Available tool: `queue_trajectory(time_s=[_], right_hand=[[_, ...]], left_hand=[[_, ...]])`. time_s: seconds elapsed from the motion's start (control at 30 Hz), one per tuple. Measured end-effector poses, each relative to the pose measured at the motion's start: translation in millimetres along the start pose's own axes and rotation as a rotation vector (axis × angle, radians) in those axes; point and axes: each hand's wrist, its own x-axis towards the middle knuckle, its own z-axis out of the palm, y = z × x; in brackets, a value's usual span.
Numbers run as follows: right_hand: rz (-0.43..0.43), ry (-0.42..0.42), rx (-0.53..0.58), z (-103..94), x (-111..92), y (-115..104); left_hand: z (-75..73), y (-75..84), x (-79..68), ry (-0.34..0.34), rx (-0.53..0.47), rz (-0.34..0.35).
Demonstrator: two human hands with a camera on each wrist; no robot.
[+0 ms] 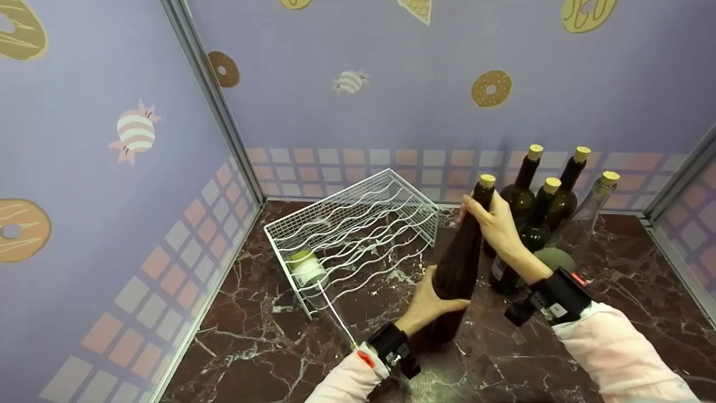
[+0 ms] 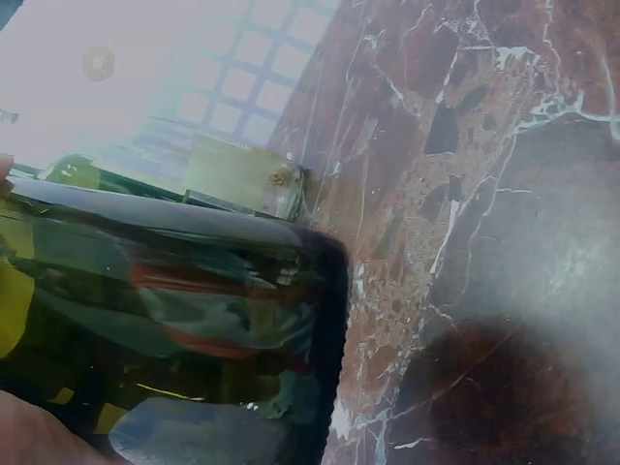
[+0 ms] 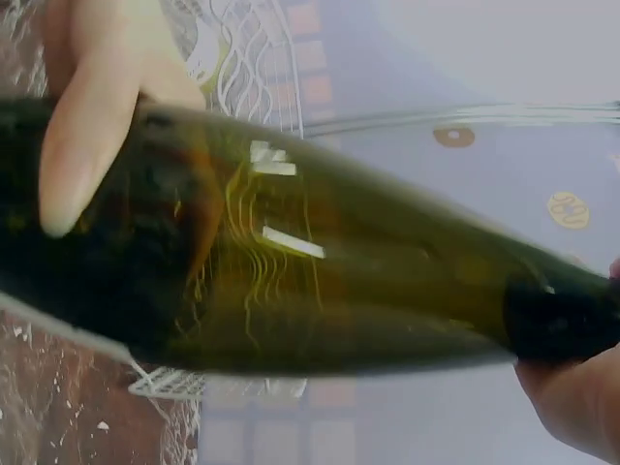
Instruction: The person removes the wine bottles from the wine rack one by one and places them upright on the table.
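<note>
A dark green wine bottle [image 1: 460, 263] with a cork is held in both hands, leaning slightly with its neck to the right. My left hand [image 1: 428, 305] wraps round its lower body, thumb across the front. My right hand [image 1: 498, 224] grips it at the neck just below the cork. The bottle's base [image 2: 325, 349] shows in the left wrist view, above the marble top. Its shoulder [image 3: 387, 262] spans the right wrist view between both hands. Left of the hands is a white wire wine rack [image 1: 391, 173] with wavy shelves; a clear bottle with a pale label [image 1: 309, 271] lies in it.
Behind and beside my right hand stand several corked bottles, among them a dark one [image 1: 571, 173] and a clear one [image 1: 593, 210]. A patterned wall [image 1: 414, 112] closes off the back, another panel [image 1: 184, 140] the left. The dark marble top [image 1: 251, 358] runs underneath.
</note>
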Motion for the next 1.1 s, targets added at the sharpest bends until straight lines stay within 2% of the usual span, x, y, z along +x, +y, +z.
queue_trajectory(time_s=[0.1, 0.27, 0.3, 0.37, 0.47, 0.5, 0.53, 0.6, 0.7, 0.83, 0.97, 1.1], right_hand=[[-0.016, 0.083, 0.014, -4.4, -1, 18], [-0.092, 0.186, 0.022, -11.9, -3, 34], [-0.106, 0.193, 0.011, -13.4, -4, 34], [-0.126, 0.197, 0.018, -17.5, -6, 34], [-0.151, 0.192, 0.013, -26.8, -8, 37], [-0.154, 0.192, 0.012, -31.2, -9, 39], [-0.157, 0.194, 0.018, -35.9, -10, 41], [-0.163, 0.204, 0.004, -46.8, -12, 44], [-0.16, 0.228, 0.009, -62.9, -16, 44], [-0.167, 0.267, -0.016, -80.5, -24, 30], [-0.191, 0.316, -0.038, -98.3, -31, 19], [-0.186, 0.373, -0.048, -114.4, -39, 12]], left_hand=[[2.2, -1.2, -0.7, -0.048, -0.027, -0.015], [9.5, -13.2, 1.3, -0.188, -0.015, -0.073], [16.0, -25.8, 3.4, -0.21, -0.006, -0.063], [19.1, -33.9, 6.5, -0.252, -0.008, -0.087], [28.2, -64.4, 12.4, -0.285, 0.005, -0.078], [33.4, -79.9, 15.3, -0.29, 0.017, -0.07], [32.5, -84.7, 16.5, -0.294, 0.022, -0.077], [40.8, -114.2, 20.9, -0.282, 0.051, -0.042], [47.3, -143.8, 26.0, -0.253, 0.063, 0.001], [44.7, -163.5, 29.0, -0.222, 0.095, 0.0], [40.2, -176.3, 31.4, -0.198, 0.171, -0.015], [39.5, -190.6, 35.1, -0.188, 0.199, -0.021]])
